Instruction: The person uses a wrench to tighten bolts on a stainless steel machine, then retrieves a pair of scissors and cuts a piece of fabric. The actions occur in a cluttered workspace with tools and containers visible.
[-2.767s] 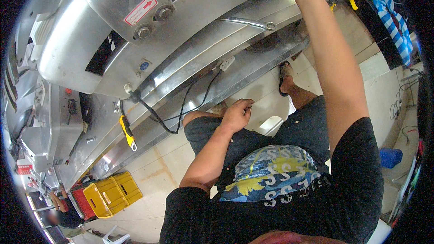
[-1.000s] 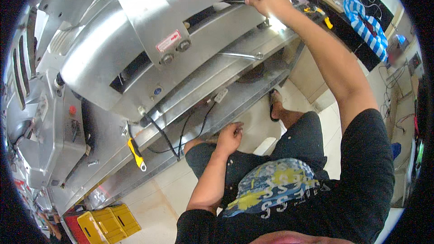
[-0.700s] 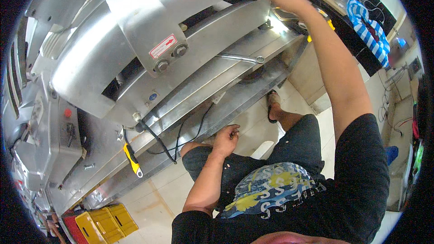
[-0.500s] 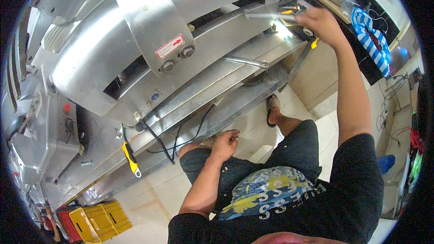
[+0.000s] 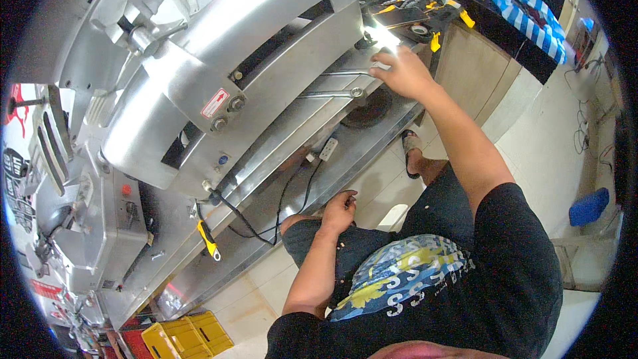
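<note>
My right hand (image 5: 402,72) has its fingers closed on the end of a silver wrench (image 5: 339,74), low beside the curved stainless-steel machine housing (image 5: 276,83). Another wrench (image 5: 319,94), with a ring end, lies just below on the steel ledge. My left hand (image 5: 339,211) rests by my knee, fingers curled; what is inside them, if anything, is hidden. Below the housing, a black cable (image 5: 249,221) hangs near a white power strip (image 5: 327,149). A yellow-handled adjustable wrench (image 5: 207,238) lies to the left.
Tools in a dark tray (image 5: 409,10) sit at the back right, with a blue-and-white striped cloth (image 5: 538,30) beyond. A steel machine (image 5: 93,226) is at left. Yellow crates (image 5: 189,339) stand lower left. A blue object (image 5: 588,206) lies at right.
My right hand has moved from the housing's upper slot out rightward, then down and left onto the ledge, bringing a wrench beside the lying one. My left hand stays by my knee.
</note>
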A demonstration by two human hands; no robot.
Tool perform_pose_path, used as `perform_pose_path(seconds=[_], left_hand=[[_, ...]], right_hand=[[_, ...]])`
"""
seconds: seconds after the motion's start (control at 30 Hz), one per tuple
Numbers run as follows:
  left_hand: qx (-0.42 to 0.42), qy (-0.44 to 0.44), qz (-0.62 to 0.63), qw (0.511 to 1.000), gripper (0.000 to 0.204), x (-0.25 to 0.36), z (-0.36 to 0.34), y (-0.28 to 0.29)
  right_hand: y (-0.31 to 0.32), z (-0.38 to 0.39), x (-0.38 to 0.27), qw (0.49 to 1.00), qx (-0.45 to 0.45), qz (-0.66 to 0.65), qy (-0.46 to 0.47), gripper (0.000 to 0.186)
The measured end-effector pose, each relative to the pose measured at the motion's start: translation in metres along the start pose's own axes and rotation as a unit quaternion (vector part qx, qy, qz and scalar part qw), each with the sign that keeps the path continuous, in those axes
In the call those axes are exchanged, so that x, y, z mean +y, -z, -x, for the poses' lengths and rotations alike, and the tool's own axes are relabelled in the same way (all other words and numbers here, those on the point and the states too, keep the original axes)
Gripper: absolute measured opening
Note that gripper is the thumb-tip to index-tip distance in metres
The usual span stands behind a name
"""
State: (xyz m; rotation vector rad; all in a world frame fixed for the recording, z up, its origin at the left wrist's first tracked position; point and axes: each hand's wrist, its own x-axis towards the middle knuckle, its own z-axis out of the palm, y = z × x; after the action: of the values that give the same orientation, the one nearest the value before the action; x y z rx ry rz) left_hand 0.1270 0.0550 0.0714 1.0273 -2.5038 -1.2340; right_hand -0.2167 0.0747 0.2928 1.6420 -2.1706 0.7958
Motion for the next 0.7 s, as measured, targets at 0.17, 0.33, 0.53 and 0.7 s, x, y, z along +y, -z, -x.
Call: perform_pose_path(seconds=[0.17, 0.33, 0.53, 0.7], left_hand=[[0.027, 0.017, -0.005, 0.999, 0.036, -0.011, 0.007, -0.006], [0.035, 0.04, -0.098, 0.994, 0.034, -0.011, -0.009, -0.014], [-0.054, 0.075, -0.122, 0.988, 0.036, -0.041, -0.017, -0.038], [-0.178, 0.002, -0.111, 0.978, 0.034, 0.006, -0.06, -0.083]], right_hand=[[-0.042, 0.118, 0.041, 0.933, 0.082, -0.271, -0.222, 0.035], [-0.137, 0.221, 0.103, 0.9, -0.362, -0.211, -0.124, 0.036], [-0.233, 0.315, 0.153, 0.828, -0.507, -0.196, -0.139, 0.053], [-0.207, 0.311, 0.155, 0.748, -0.595, -0.23, -0.183, 0.064]])
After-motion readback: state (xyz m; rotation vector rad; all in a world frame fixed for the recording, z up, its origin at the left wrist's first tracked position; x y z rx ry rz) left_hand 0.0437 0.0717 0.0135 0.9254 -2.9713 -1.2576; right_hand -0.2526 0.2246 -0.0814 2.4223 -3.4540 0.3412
